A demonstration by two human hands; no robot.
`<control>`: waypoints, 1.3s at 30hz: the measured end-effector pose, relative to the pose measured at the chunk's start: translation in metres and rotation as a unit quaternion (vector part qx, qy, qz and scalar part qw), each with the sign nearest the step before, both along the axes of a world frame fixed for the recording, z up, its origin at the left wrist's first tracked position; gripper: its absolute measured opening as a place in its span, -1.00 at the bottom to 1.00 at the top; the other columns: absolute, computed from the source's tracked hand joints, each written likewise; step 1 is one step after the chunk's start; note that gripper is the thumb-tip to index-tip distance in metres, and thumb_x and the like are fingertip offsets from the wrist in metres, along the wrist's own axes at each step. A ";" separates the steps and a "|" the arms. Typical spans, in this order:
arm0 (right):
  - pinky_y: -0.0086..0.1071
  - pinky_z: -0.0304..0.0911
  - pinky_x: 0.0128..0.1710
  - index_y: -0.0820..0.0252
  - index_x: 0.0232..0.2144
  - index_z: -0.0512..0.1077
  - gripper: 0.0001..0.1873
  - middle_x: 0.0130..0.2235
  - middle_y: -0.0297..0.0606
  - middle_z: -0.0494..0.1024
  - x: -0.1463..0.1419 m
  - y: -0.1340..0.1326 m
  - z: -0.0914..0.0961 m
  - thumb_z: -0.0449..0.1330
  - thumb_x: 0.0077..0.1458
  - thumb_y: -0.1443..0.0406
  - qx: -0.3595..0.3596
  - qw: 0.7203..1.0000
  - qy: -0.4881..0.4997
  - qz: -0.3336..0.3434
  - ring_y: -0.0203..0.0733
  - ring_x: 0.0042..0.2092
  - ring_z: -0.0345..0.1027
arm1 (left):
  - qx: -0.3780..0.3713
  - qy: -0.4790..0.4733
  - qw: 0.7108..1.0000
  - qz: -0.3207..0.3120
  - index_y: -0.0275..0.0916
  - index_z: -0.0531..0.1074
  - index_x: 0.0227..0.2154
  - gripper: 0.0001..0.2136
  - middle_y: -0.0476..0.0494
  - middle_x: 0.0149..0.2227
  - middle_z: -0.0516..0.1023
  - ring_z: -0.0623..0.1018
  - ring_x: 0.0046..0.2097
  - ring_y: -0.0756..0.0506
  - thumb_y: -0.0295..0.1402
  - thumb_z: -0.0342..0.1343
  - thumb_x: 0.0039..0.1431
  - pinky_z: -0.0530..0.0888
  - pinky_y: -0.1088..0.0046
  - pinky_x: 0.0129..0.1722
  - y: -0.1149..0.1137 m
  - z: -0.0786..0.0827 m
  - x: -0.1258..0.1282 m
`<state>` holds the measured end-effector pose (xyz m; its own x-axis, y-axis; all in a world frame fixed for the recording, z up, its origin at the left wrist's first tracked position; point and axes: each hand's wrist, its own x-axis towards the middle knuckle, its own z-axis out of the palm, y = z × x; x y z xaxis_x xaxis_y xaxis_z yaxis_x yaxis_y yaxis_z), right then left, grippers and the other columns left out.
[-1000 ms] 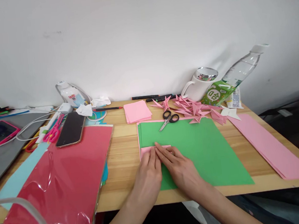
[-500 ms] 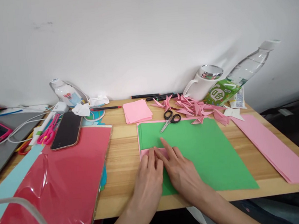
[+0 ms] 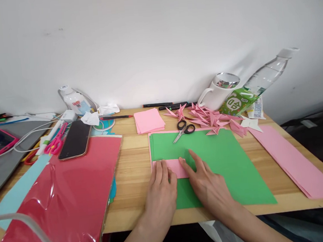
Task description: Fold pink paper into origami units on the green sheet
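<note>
A narrow pink strip of folded paper [image 3: 177,169] lies flat across the left part of a green sheet stack [image 3: 224,160]. My left hand [image 3: 162,187] rests on the strip's left end, its fingers stretched out and lying on the paper. At the right end, my right hand [image 3: 209,181] touches the strip with its thumb side, while the index finger points forward, apart from the other fingers. Beyond the hands, black-handled scissors [image 3: 183,130] lie on the green stack's far edge. My fingers cover parts of the strip.
Pink square sheets [image 3: 149,121] and folded pink paper pieces [image 3: 213,118] lie toward the wall. A white mug [image 3: 215,93] and a tilted bottle [image 3: 269,74] stand behind. Pink rectangular sheets [image 3: 297,161] lie right; red paper in clear plastic [image 3: 69,197] and a phone [image 3: 75,140] lie left.
My right hand has slid right along the strip, uncovering more pink paper between the hands. My left hand stays near the left end. The view has shifted slightly.
</note>
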<state>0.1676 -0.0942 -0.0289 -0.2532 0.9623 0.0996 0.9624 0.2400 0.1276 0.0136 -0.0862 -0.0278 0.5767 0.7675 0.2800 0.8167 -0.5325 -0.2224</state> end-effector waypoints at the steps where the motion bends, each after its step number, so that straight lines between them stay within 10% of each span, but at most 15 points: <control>1: -0.38 0.44 -0.58 0.19 0.13 0.21 -0.41 0.19 0.18 0.18 0.002 -0.001 0.000 -0.07 0.06 0.57 0.004 1.000 -0.003 -0.001 0.09 -0.03 0.39 | 0.003 0.002 1.000 -0.002 -0.47 0.43 -0.17 -0.68 -0.45 -0.04 0.49 0.45 0.05 -0.27 -0.55 -0.10 0.04 0.42 0.23 0.01 0.000 0.000 0.001; 39: -0.18 0.42 -0.19 0.30 0.04 0.34 -0.62 0.11 0.16 0.28 0.022 0.006 -0.007 -0.03 0.20 0.39 0.017 0.996 0.083 0.006 0.04 -0.06 0.42 | -0.116 -0.139 0.982 0.048 -0.28 0.36 -0.07 -0.75 -0.37 0.20 0.22 0.22 0.23 -0.26 -0.38 -0.08 0.24 0.25 -0.02 0.12 -0.005 0.000 -0.033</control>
<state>0.1891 -0.0880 -0.0357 -0.2422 0.9546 0.1733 0.9679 0.2501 -0.0248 -0.0193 -0.0915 -0.0282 0.4251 0.8758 0.2284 0.8773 -0.4608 0.1343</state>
